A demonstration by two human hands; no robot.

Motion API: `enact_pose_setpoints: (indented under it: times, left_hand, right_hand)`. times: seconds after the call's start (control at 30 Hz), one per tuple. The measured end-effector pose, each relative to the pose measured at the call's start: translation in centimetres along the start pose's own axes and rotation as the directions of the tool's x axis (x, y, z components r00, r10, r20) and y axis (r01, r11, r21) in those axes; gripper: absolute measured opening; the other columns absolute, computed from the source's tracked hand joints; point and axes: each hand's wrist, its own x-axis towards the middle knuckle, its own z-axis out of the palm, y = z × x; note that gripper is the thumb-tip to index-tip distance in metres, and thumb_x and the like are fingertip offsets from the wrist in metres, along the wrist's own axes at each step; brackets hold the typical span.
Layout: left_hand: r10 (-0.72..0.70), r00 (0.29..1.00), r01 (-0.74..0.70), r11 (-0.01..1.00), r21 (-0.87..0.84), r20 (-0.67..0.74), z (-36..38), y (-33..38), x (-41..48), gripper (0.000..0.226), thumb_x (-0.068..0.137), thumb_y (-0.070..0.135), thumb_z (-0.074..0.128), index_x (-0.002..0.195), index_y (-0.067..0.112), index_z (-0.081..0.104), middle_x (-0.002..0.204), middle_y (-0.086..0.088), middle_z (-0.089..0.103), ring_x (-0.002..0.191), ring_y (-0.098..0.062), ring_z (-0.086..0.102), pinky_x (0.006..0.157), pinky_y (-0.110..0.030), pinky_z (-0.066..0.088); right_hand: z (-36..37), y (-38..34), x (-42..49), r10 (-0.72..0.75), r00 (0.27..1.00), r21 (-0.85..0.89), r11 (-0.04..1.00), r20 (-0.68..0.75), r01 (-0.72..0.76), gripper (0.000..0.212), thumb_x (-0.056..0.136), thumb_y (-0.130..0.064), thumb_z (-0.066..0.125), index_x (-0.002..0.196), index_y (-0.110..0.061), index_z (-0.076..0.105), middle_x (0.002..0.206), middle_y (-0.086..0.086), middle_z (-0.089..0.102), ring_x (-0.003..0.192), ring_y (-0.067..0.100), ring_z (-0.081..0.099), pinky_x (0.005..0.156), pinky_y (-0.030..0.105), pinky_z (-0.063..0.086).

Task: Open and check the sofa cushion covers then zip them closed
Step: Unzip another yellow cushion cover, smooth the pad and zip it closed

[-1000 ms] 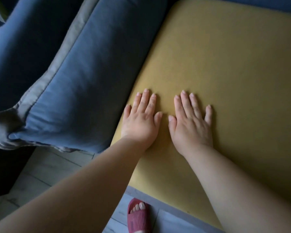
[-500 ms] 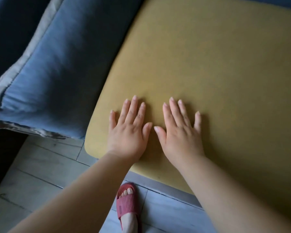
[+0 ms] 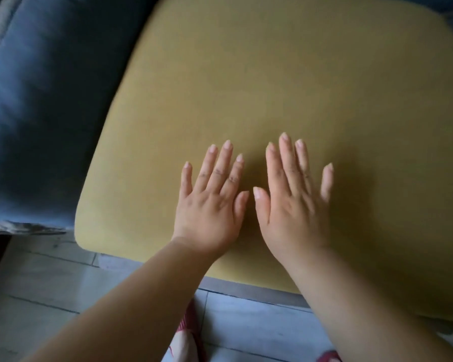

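Both hands flat (fingers straight) on yellow cushion (image 3: 272,87).

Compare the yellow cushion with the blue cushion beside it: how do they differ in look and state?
Colour: the yellow cushion is plain mustard; the blue cushion has a pale strip along its edge.
Surface: the yellow cushion is smooth and flat; the blue cushion is soft and creased.
Contact: the left hand and right hand lie flat on the yellow cushion; neither touches the blue cushion.
Both are fabric-covered, and no zip shows on either.
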Motion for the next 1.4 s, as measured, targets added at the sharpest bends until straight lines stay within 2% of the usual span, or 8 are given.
enact_pose_setpoints:
  times: [0.2,0.37,0.57,0.77,0.93,1.1,1.3,1.4]
  left_hand:
    - [-0.034,0.991,0.022,0.996,0.090,0.128,3.6,3.0,0.1,0.061,0.095,0.044,0.020,0.152,0.023,0.026,0.160,0.004,0.013,0.148,-0.015,0.008,0.117,-0.051,0.012]
    - [0.105,0.994,-0.105,0.994,-0.004,0.002,2.0,7.5,1.0,0.057,0.098,0.041,0.023,0.151,0.019,0.028,0.160,0.000,0.014,0.148,-0.018,0.007,0.116,-0.051,0.011]
    - [0.138,0.976,-0.151,0.986,0.068,0.169,5.4,11.7,1.3,0.061,0.094,0.043,0.021,0.151,0.022,0.029,0.160,0.003,0.015,0.147,-0.015,0.010,0.116,-0.051,0.013]
    - [0.240,0.968,-0.240,0.971,-0.005,0.067,4.1,16.5,2.1,0.058,0.097,0.041,0.022,0.151,0.020,0.027,0.160,0.002,0.009,0.148,-0.017,0.006,0.116,-0.050,0.009]
    - [0.210,0.952,-0.228,0.972,0.058,0.222,6.8,20.1,1.8,0.065,0.092,0.046,0.011,0.153,0.026,0.019,0.161,0.005,0.003,0.148,-0.013,-0.001,0.118,-0.048,0.002]
    - [0.301,0.949,-0.300,0.954,-0.029,0.096,5.1,24.3,2.9,0.061,0.096,0.046,0.014,0.152,0.023,0.022,0.161,0.002,0.003,0.148,-0.015,-0.001,0.117,-0.049,0.002]
    - [0.280,0.914,-0.318,0.944,0.088,0.293,9.1,29.3,1.9,0.067,0.091,0.049,0.000,0.154,0.027,0.001,0.159,0.008,-0.016,0.145,-0.011,-0.018,0.117,-0.047,-0.008]
    - [0.276,0.927,-0.313,0.943,0.117,0.256,9.9,29.3,2.0,0.065,0.092,0.049,0.005,0.153,0.027,0.005,0.159,0.009,-0.011,0.147,-0.011,-0.011,0.117,-0.046,-0.005]
  right_hand:
    - [1.7,5.2,-3.7,0.039,0.971,-0.071,0.997,0.234,-0.023,0.064,0.095,-0.047,0.032,0.150,-0.013,0.037,0.160,0.005,0.026,0.148,0.023,0.022,0.115,0.060,0.020]
    - [-1.3,7.5,-3.3,0.102,0.993,-0.012,0.995,0.063,-0.101,0.063,0.097,-0.044,0.031,0.152,-0.014,0.029,0.162,0.006,0.019,0.150,0.025,0.015,0.115,0.059,0.010]
    - [-0.6,12.7,-7.1,0.156,0.967,-0.087,0.986,0.202,-0.141,0.064,0.096,-0.046,0.030,0.150,-0.014,0.036,0.161,0.004,0.025,0.148,0.023,0.021,0.115,0.059,0.021]
    - [-3.4,15.5,-7.0,0.257,0.966,-0.031,0.966,0.021,-0.256,0.062,0.099,-0.043,0.026,0.154,-0.016,0.023,0.163,0.005,0.014,0.151,0.024,0.009,0.116,0.056,0.008]
    - [-2.5,18.6,-10.4,0.273,0.942,-0.092,0.961,0.195,-0.260,0.063,0.098,-0.048,0.022,0.152,-0.018,0.032,0.162,0.003,0.021,0.150,0.022,0.015,0.117,0.056,0.015]
    - [-5.8,21.6,-9.9,0.359,0.933,-0.035,0.933,-0.020,-0.359,0.062,0.099,-0.046,0.025,0.154,-0.016,0.025,0.163,0.005,0.015,0.151,0.024,0.010,0.116,0.056,0.008]
    - [-3.1,26.4,-13.8,0.467,0.879,-0.082,0.884,0.102,-0.460,0.063,0.097,-0.048,0.025,0.150,-0.016,0.035,0.159,0.007,0.029,0.146,0.029,0.026,0.109,0.060,0.032]
    - [-2.6,26.9,-14.1,0.458,0.886,-0.065,0.889,0.074,-0.454,0.061,0.098,-0.046,0.029,0.150,-0.016,0.037,0.158,0.007,0.031,0.146,0.029,0.028,0.110,0.057,0.030]
